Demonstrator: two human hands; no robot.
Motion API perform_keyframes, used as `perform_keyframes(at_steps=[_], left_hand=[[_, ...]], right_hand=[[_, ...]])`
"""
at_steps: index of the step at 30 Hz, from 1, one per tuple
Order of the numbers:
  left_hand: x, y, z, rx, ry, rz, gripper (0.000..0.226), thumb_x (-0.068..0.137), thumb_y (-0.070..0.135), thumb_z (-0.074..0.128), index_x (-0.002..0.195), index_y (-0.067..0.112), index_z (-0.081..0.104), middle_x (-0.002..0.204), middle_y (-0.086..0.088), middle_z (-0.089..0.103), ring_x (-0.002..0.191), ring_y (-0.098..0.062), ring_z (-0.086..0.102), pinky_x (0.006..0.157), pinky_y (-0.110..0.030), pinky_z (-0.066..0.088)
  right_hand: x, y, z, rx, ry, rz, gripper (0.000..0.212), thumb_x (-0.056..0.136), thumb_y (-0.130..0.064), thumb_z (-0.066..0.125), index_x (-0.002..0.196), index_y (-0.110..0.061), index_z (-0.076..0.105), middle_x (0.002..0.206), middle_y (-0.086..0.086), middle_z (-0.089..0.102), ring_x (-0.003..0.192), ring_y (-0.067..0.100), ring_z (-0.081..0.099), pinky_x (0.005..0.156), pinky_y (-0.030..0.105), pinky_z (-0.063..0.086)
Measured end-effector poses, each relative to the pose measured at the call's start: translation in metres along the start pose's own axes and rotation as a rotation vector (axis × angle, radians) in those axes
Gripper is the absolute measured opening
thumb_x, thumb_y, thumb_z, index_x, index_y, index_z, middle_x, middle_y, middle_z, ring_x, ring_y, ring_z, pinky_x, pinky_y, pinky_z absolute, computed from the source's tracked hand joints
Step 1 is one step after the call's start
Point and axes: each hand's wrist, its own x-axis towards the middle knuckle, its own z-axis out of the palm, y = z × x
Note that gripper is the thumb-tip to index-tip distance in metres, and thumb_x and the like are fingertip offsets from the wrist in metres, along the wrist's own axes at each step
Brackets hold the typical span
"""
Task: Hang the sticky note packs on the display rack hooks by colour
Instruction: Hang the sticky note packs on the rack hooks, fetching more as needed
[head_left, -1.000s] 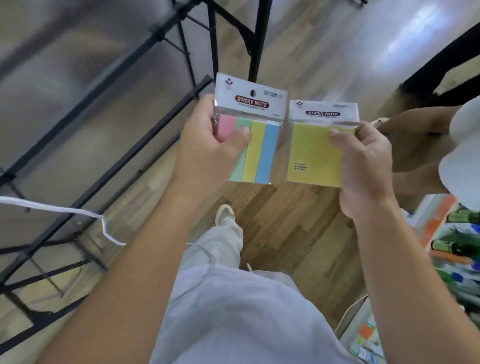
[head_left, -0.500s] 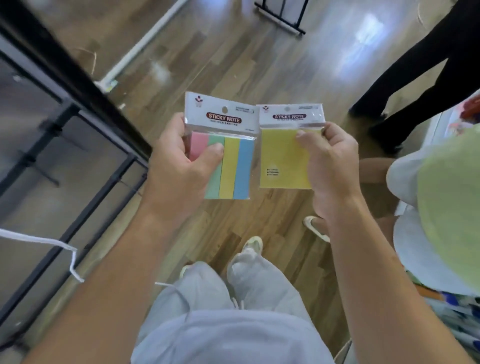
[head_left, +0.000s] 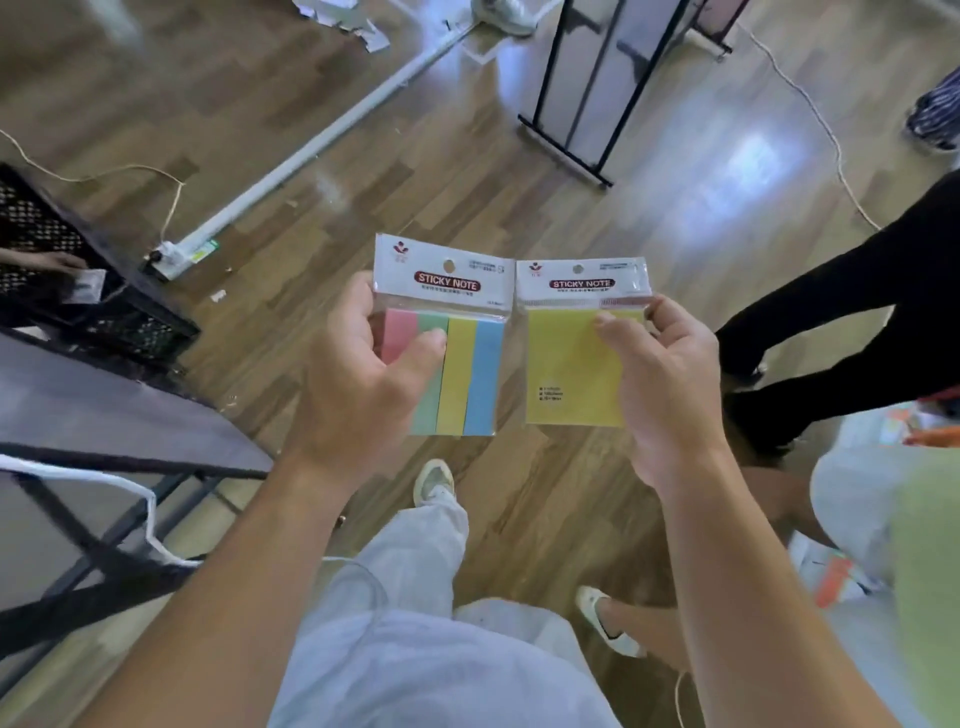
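Overall, a wooden floor (head_left: 260, 104) is filling the head view, and the person is standing on it in light trousers (head_left: 415, 545). A grey table (head_left: 104, 405) is occupying the left edge, with a black mesh crate (head_left: 78, 291) sitting just beyond it. A second person's black-trousered legs (head_left: 831, 301) are entering from the right. A black metal frame (head_left: 563, 150) is standing at the top of the view, well apart from both hands. A white pole (head_left: 311, 146) is lying diagonally on the floor at upper left.

The left hand (head_left: 358, 384) is gripping the multicolour pack (head_left: 467, 374). Its thumb (head_left: 421, 353) is pressing flat across the pink and green strips, and the remaining fingers are wrapping behind the pack, out of sight. The right hand (head_left: 670, 384) is pinching the yellow pack (head_left: 566, 374) at its upper right corner. Its thumb (head_left: 618, 332) is bearing on the front face while the curled fingers are supporting the back.

Both packs are being held upright in the air above the floor, side by side. Their white header cards are meeting edge to edge. Each header is showing a "STICKY NOTE" label. The multicolour pack's hang hole (head_left: 449, 265) and the yellow pack's hang hole (head_left: 577, 269) are facing the camera.
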Motion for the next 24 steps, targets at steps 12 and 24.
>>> perform_keyframes(at_steps=[12, 24], left_hand=[[0.233, 0.075, 0.119, 0.062, -0.099, -0.002, 0.026, 0.079, 0.028, 0.058, 0.104, 0.033, 0.058, 0.095, 0.015, 0.071, 0.085, -0.009, 0.069, 0.076, -0.048, 0.058], [0.442, 0.172, 0.316, 0.052, -0.188, 0.099, 0.024, 0.079, 0.027, 0.06, 0.102, 0.034, 0.056, 0.097, 0.009, 0.072, 0.085, -0.011, 0.071, 0.074, -0.047, 0.059]], right_hand=[[0.227, -0.075, -0.045, 0.074, 0.128, -0.057, 0.02, 0.096, -0.01, 0.054, 0.091, -0.025, 0.067, 0.07, -0.016, 0.069, 0.065, 0.006, 0.061, 0.066, 0.03, 0.046], [0.474, -0.159, -0.163, 0.101, 0.229, -0.19, 0.011, 0.094, -0.02, 0.06, 0.097, -0.028, 0.066, 0.083, -0.012, 0.072, 0.078, 0.014, 0.066, 0.071, 0.042, 0.055]])
